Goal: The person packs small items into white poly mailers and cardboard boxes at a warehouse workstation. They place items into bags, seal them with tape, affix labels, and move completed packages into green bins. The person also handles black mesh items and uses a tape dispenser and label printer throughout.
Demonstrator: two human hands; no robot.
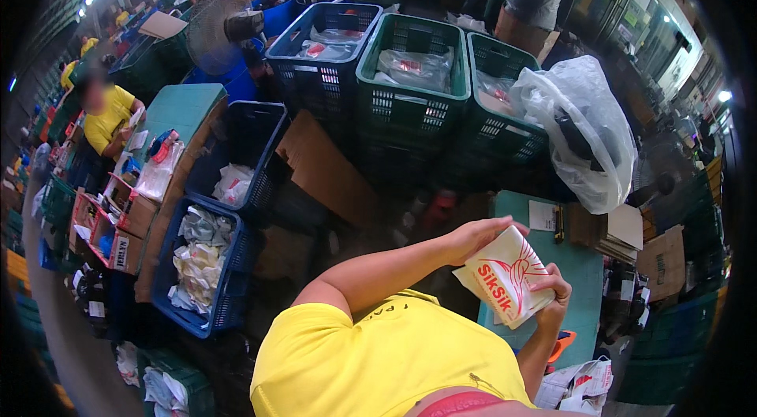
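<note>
Above the green table at my right I hold a white packet (511, 273) with red and orange print, which looks like folded plastic bags. My left hand (477, 238) grips its upper left edge, with the fingertips partly behind it. Around the right edge wrap the fingers of my right hand (553, 292). Under my right wrist, an orange-handled tool (561, 344) lies on the green table (582, 279), its kind unclear. A white card (542, 215) and a dark, slim tool (559, 224) rest near the table's far edge.
Stacked crates, one a green crate (414, 106), stand ahead with bagged goods. A clear plastic bag (587, 133) bulges at their right. Blue crates (206, 322) with crumpled bags, a cardboard sheet (327, 169) and a fan (221, 27) are at left. A co-worker (110, 121) sits beyond.
</note>
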